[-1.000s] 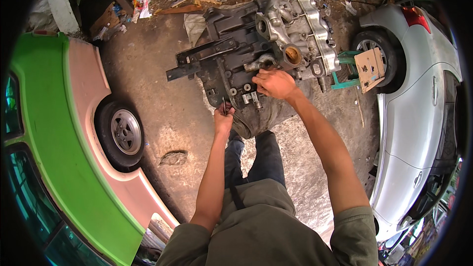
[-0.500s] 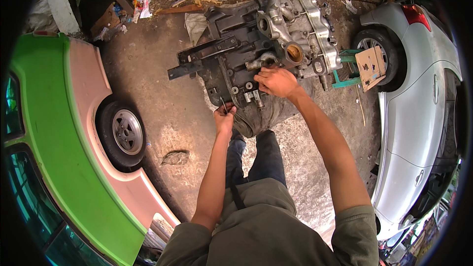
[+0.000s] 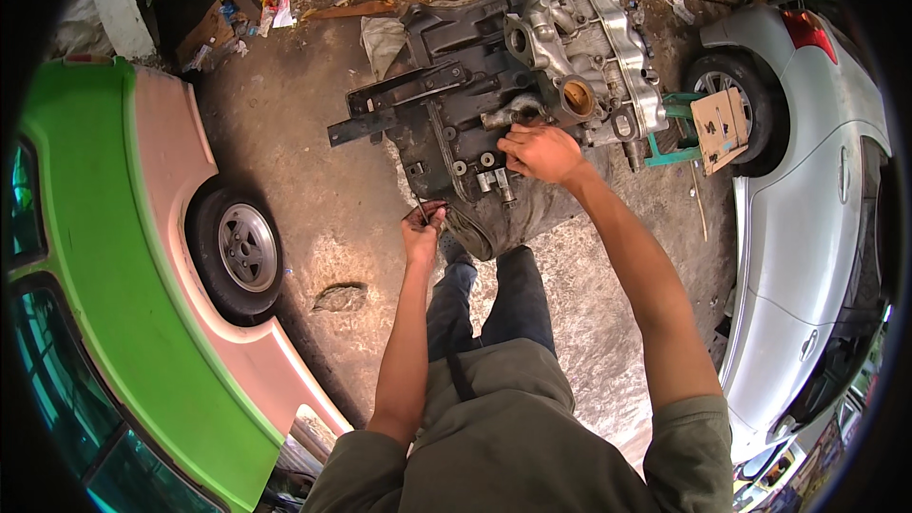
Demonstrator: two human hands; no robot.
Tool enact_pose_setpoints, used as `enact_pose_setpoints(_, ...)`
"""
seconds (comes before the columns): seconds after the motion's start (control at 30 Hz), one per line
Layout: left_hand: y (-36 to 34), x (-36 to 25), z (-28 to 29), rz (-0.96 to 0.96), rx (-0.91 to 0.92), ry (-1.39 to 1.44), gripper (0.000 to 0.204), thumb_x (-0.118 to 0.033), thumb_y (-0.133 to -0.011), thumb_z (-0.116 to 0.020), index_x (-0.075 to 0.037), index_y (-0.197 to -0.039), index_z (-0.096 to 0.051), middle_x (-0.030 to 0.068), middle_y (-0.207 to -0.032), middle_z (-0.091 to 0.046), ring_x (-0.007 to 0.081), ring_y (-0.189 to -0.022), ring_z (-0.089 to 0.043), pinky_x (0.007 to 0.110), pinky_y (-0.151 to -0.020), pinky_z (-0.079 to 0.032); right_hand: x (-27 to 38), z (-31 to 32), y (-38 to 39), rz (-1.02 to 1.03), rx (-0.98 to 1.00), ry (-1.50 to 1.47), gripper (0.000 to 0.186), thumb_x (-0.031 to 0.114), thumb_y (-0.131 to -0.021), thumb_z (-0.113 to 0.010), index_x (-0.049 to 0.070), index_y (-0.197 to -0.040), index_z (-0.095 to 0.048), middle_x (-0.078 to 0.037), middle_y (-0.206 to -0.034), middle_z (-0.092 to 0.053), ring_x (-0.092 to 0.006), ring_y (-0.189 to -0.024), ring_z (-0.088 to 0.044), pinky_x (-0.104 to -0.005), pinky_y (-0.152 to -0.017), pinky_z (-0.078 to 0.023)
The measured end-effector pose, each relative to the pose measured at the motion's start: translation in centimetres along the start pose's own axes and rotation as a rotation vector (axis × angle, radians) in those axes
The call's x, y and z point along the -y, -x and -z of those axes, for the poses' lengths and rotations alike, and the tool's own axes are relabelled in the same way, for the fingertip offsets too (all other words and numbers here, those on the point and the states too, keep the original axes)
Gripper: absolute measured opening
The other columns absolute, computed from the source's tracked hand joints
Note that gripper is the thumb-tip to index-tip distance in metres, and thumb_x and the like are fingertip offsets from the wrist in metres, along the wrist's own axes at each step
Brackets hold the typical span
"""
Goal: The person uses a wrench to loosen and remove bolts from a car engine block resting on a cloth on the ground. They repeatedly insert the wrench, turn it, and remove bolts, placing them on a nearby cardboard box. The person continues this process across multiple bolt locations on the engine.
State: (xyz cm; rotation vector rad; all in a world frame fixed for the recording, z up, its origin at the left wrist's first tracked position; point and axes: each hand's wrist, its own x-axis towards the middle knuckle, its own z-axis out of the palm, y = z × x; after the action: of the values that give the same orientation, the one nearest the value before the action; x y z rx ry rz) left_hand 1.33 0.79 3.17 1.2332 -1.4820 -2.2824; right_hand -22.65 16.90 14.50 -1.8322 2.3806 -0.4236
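Note:
A large engine (image 3: pixel 480 66) stands before me, dark with grime on its left and bare grey metal on its upper right. My left hand (image 3: pixel 423 231) is closed at the block's near left corner, pinching a thin metal rod (image 3: pixel 422 207) between thumb and fingers. My right hand (image 3: pixel 541 152) is curled against the side of the block, just below a short metal pipe fitting (image 3: pixel 513 111) and a round-mouthed intake flange (image 3: pixel 576 95). Its fingertips are hidden, so what they grip cannot be made out. A small metal outlet (image 3: pixel 496 182) sticks out between my hands.
A green and pink car (image 3: pixel 142 228) stands on my left, a silver car (image 3: pixel 798 199) on my right. Beside the engine, a green stool (image 3: pixel 676 133) bears a cardboard sheet (image 3: pixel 719 123) with small dark parts. Rubbish and wood scraps (image 3: pixel 351 11) lie along the far edge.
My left hand has drawn slightly left and toward me with the rod, off the block's face to its corner. My right hand stays at the same spot on the engine. The view has shifted slightly.

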Motion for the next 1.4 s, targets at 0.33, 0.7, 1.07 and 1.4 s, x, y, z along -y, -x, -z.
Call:
enact_pose_setpoints(0.33, -0.4, -0.2, -3.2, 0.078, -0.066, 0.026, 0.009, 0.000, -0.090, -0.070, 0.001, -0.099, -0.070, 0.0033, -0.088, -0.069, 0.0131, -0.080, -0.063, 0.026, -0.075, -0.051, -0.1, -0.2, 0.1, 0.000, 0.023, 0.013, 0.022, 0.019, -0.078, -0.071, 0.010, -0.096, -0.061, -0.006, -0.085, -0.060, -0.0259, -0.085, -0.065, -0.0390, -0.071, -0.054)
enact_pose_setpoints(0.7, -0.6, 0.8, -3.9, 0.182, -0.082, 0.193, 0.007, -0.008, -0.090, -0.072, -0.005, -0.095, -0.068, -0.0018, -0.081, -0.065, 0.0055, -0.062, -0.051, 0.022, -0.053, -0.038, 0.2, 0.3, -0.1, -0.043, 0.134, 0.032, 0.028, 0.022, -0.079, -0.072, 0.012, -0.104, -0.062, -0.002, -0.095, -0.067, -0.0227, -0.098, -0.066, -0.0377, -0.078, -0.057)
enact_pose_setpoints(1.07, -1.4, -1.5, -3.5, 0.472, 0.013, 0.287, 0.013, 0.004, -0.087, -0.059, -0.009, -0.090, -0.057, -0.0006, -0.079, -0.053, 0.0131, -0.059, -0.043, 0.031, -0.052, -0.035, 0.1, 0.1, 0.1, 0.002, 0.012, -0.018, 0.022, 0.019, -0.080, -0.071, 0.010, -0.098, -0.063, -0.004, -0.088, -0.064, -0.0237, -0.091, -0.065, -0.0377, -0.076, -0.055)
enact_pose_setpoints(1.4, -0.5, -0.8, -3.9, 0.216, -0.046, 0.287, 0.021, 0.013, -0.082, -0.055, 0.001, -0.099, -0.059, 0.0077, -0.085, -0.062, 0.0155, -0.068, -0.055, 0.030, -0.058, -0.041, 0.0, 0.2, 0.1, -0.013, 0.093, -0.009, 0.028, 0.020, -0.080, -0.072, 0.010, -0.105, -0.063, -0.004, -0.095, -0.066, -0.0228, -0.097, -0.064, -0.0372, -0.080, -0.055)
